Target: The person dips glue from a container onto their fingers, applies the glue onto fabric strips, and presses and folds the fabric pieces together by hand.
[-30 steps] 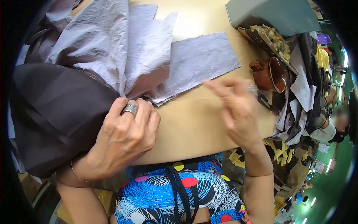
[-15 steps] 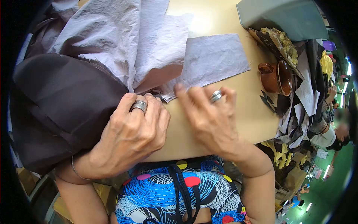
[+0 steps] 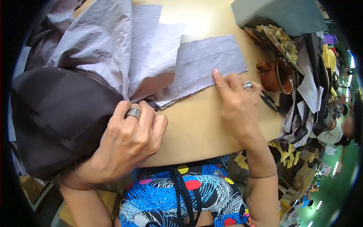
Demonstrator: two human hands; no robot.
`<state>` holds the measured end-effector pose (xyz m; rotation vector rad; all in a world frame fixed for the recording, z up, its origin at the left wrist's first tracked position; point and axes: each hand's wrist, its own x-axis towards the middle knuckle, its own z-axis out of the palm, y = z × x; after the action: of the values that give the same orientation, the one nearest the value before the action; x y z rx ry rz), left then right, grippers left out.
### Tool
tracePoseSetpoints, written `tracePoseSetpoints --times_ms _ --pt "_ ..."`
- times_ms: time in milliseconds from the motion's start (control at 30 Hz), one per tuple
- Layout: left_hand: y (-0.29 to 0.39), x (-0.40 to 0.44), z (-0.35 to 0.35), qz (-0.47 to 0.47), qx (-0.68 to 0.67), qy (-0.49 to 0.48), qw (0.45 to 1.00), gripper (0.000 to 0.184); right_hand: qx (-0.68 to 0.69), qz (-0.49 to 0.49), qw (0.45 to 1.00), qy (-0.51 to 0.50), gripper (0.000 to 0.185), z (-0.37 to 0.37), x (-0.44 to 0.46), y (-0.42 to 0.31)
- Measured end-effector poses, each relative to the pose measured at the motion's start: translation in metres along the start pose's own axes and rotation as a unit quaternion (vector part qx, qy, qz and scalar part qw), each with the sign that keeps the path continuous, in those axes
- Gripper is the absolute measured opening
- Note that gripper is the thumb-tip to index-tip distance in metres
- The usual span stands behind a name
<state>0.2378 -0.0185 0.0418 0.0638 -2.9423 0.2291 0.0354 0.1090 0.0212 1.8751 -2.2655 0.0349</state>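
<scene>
My left hand [image 3: 132, 138] is closed, its fingertips pinching the gathered edge where dark brown cloth [image 3: 62, 109] meets pale grey-mauve cloth [image 3: 96, 39]. The brown cloth bulges to the left over my wrist. From the pinched spot, a flat grey fabric panel [image 3: 211, 56] stretches right across the table. My right hand [image 3: 240, 108] rests by the panel's lower edge with the index finger stretched out, its tip on or just at that edge. The other fingers bend loosely, and nothing shows in them.
On the right stand a brown glazed mug [image 3: 278, 75] and small black thread snips [image 3: 269, 101]. Behind them sit a grey-green machine housing or box [image 3: 280, 17] and a heap of fabric scraps [image 3: 308, 87]. The curved table [image 3: 189, 140] ends close to my body. Other people appear far right.
My right hand has moved right, away from the left hand, along the grey panel's edge, and its index finger is straighter. The left hand keeps its pinch. The view has shifted slightly.
</scene>
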Motion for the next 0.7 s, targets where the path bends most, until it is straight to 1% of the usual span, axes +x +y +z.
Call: tracePoseSetpoints --times_ms 67,100,167,200,233,267,300,367,400,433,467,500,533,600,667,700 --pt "0.001 0.001 0.0 -0.003 -0.006 0.008 1.0 0.006 -0.019 -0.045 0.999 -0.006 0.045 -0.001 -0.003 -0.015" --pt "0.001 0.002 -0.001 -0.004 -0.01 -0.005 1.0 0.005 -0.028 -0.067 0.997 -0.005 0.046 -0.002 -0.004 -0.023" --pt "0.002 0.002 -0.006 -0.017 -0.01 -0.036 0.999 0.005 0.039 -0.081 0.996 0.009 0.044 -0.004 -0.002 -0.028" --pt "0.002 0.002 -0.005 -0.014 -0.015 -0.016 1.0 0.005 0.075 -0.094 0.993 0.02 0.043 -0.004 0.001 -0.03" --pt "0.002 0.004 -0.002 -0.015 -0.017 0.002 1.0 0.006 0.161 -0.095 0.982 0.01 0.042 -0.006 0.006 -0.019" --pt "0.001 0.004 0.002 -0.018 -0.017 0.019 1.0 0.006 0.258 -0.071 0.964 -0.01 0.042 -0.002 0.007 -0.004" --pt "0.0 0.0 0.007 -0.044 -0.039 0.007 0.998 0.016 0.352 -0.051 0.934 -0.033 0.042 0.004 0.008 0.009" --pt "-0.011 -0.002 -0.016 -0.093 0.052 0.02 0.994 0.027 0.364 0.002 0.927 0.089 0.051 -0.001 0.007 0.015" --pt "-0.016 -0.001 -0.026 -0.114 0.092 0.025 0.989 0.033 0.408 0.031 0.904 0.123 0.054 -0.003 0.008 0.012" --pt "-0.025 -0.007 -0.032 -0.134 0.114 -0.02 0.984 0.041 0.448 0.064 0.878 0.155 0.057 -0.007 0.008 0.01" --pt "-0.035 -0.011 -0.033 -0.133 0.138 -0.037 0.981 0.034 0.486 0.1 0.848 0.186 0.059 -0.009 0.008 0.009" --pt "-0.043 -0.009 -0.034 -0.15 0.072 -0.136 0.977 0.028 0.473 0.071 0.853 0.209 0.062 -0.01 0.007 0.008" --pt "-0.053 -0.007 -0.035 -0.168 0.004 -0.231 0.958 0.022 0.461 0.042 0.856 0.231 0.064 -0.01 0.005 0.006" --pt "-0.083 -0.005 -0.018 -0.14 -0.053 -0.093 0.984 0.013 0.437 -0.002 0.86 0.264 0.067 -0.01 0.003 0.003" --pt "-0.122 0.024 -0.027 -0.153 0.067 0.053 0.985 0.015 0.419 -0.025 0.864 0.279 0.069 -0.008 -0.003 0.0" --pt "-0.124 0.05 -0.055 -0.279 0.087 -0.032 0.956 0.02 0.428 -0.016 0.863 0.267 0.069 -0.008 -0.004 -0.001"
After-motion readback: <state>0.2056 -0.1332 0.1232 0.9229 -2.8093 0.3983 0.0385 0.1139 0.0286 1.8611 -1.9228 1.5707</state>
